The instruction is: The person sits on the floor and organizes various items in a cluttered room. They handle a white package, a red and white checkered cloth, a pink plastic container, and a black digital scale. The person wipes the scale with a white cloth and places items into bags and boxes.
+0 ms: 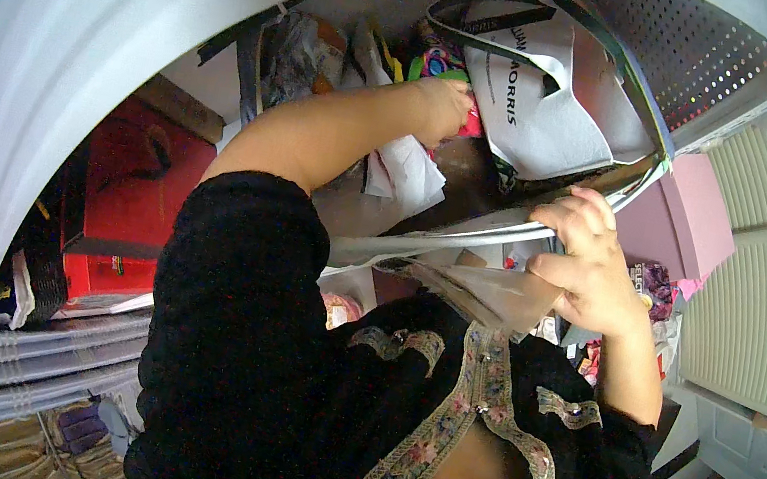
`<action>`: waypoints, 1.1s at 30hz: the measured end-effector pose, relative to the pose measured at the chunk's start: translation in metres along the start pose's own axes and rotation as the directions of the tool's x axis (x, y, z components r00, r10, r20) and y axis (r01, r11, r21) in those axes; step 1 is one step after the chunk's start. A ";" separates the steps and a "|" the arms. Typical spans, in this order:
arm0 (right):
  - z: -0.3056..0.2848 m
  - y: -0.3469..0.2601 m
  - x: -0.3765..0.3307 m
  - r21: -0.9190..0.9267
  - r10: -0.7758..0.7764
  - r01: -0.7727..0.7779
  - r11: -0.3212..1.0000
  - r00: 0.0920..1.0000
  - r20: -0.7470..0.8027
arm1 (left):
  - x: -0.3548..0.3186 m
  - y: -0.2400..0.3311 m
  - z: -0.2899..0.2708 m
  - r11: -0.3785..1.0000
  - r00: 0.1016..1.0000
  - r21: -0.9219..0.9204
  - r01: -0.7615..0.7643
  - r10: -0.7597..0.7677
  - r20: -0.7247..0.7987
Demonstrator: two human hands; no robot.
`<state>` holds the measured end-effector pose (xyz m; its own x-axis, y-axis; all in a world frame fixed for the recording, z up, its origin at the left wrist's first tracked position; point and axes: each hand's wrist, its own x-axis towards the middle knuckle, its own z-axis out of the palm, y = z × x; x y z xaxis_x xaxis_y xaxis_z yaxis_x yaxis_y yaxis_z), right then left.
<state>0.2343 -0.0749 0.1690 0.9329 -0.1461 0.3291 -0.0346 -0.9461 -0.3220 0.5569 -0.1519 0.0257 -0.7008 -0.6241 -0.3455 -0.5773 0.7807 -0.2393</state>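
Note:
My left hand (440, 112) reaches down into a large open-topped container with a pale rim (450, 238). Its fingers are bent at a bright pink and green patterned item (472, 120); their tips are partly hidden. Beside it stands a white tote bag (548, 105) with dark handles and black lettering. Crumpled white paper or cloth (407, 172) lies under my left forearm. My right hand (582, 263) is closed over the near right part of the rim. A translucent grey-brown plastic sheet or flap (486, 292) hangs below its fingers.
A dark plastic bag (305, 54) sits in the container's left part. Red boxes (143, 189) stand at the left, under a curved white panel (91, 48). To the right are a pink box (681, 218), cream ribbed panels (757, 312) and a perforated grey panel (688, 57).

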 end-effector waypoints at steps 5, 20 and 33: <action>0.002 0.002 0.003 -0.016 0.000 0.000 1.000 1.000 -0.013 | 0.002 0.001 0.005 0.998 0.998 -0.021 -0.060 0.060 -0.018; 0.007 0.010 0.023 -0.019 -0.019 0.017 1.000 0.996 -0.084 | 0.084 0.109 0.047 0.942 0.957 0.265 -0.206 0.136 0.258; 0.010 0.009 0.023 -0.001 -0.041 0.041 0.999 0.987 -0.153 | 0.040 0.050 -0.020 0.838 0.807 -0.499 -0.222 -0.129 -0.576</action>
<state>0.2592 -0.0839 0.1652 0.8678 -0.1500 0.4738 0.0033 -0.9516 -0.3073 0.4916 -0.1388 0.0183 -0.7327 -0.6227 0.2746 -0.5369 0.7768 0.3291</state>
